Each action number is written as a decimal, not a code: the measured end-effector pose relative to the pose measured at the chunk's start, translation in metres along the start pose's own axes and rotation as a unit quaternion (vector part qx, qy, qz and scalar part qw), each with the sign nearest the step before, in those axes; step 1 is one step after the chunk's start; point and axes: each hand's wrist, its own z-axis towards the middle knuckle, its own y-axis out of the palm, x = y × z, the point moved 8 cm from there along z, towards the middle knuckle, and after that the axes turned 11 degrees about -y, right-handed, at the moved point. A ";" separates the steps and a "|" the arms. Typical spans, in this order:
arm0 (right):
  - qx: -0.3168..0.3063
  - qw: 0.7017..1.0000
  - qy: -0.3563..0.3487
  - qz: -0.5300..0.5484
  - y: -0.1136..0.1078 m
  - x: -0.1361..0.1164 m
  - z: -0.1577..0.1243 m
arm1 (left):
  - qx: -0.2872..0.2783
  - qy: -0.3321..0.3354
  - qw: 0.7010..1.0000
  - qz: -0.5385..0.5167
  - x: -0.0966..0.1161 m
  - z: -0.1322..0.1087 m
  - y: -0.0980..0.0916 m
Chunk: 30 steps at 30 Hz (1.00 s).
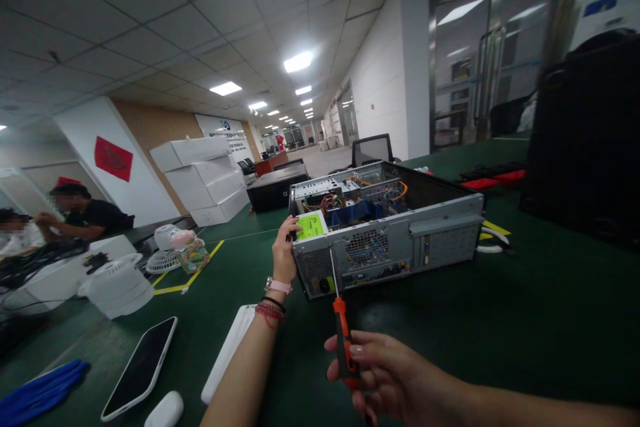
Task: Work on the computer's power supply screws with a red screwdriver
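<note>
An opened desktop computer case (443,220) lies on its side on the green table, its rear panel facing me and wires and boards showing inside. My left hand (284,250) grips its near left corner, beside the power supply with a yellow-green label (311,225); some fingertips are hidden behind the edge. In my right hand (385,373) is a screwdriver (341,327) with an orange and black handle, held between thumb and fingers. Its shaft points up at the rear panel near the power supply. Whether the tip touches a screw is too small to tell.
A phone (143,367), a white earbud case (165,409), blue gloves (43,392) and a long white object (230,347) lie at the left. Beyond stand a jar (190,252), a small fan (163,260) and white boxes (200,180). A large black object (583,147) stands right.
</note>
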 end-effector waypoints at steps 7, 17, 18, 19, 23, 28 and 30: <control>0.057 0.998 0.015 0.012 -0.006 0.005 -0.001 | -0.005 -0.006 1.000 0.010 -0.001 -0.001 0.001; 0.042 0.999 0.015 -0.005 -0.005 0.004 0.001 | -0.004 -0.002 1.000 0.007 0.000 -0.001 0.000; 0.038 0.999 0.012 -0.003 -0.006 0.004 0.001 | -0.003 0.000 1.000 0.006 0.000 -0.001 0.000; 0.034 0.999 0.011 0.000 -0.006 0.005 0.002 | -0.001 0.001 1.000 0.004 0.000 -0.001 0.000; 0.028 0.999 0.003 0.020 -0.006 0.008 0.001 | -0.001 0.001 1.000 -0.003 0.000 -0.001 0.000; 0.045 0.999 -0.005 0.017 -0.006 0.005 -0.002 | -0.001 -0.004 1.000 0.003 0.002 -0.001 0.000; 0.047 0.999 -0.002 0.007 -0.005 0.005 -0.003 | 0.000 -0.003 1.000 0.011 0.002 -0.001 0.000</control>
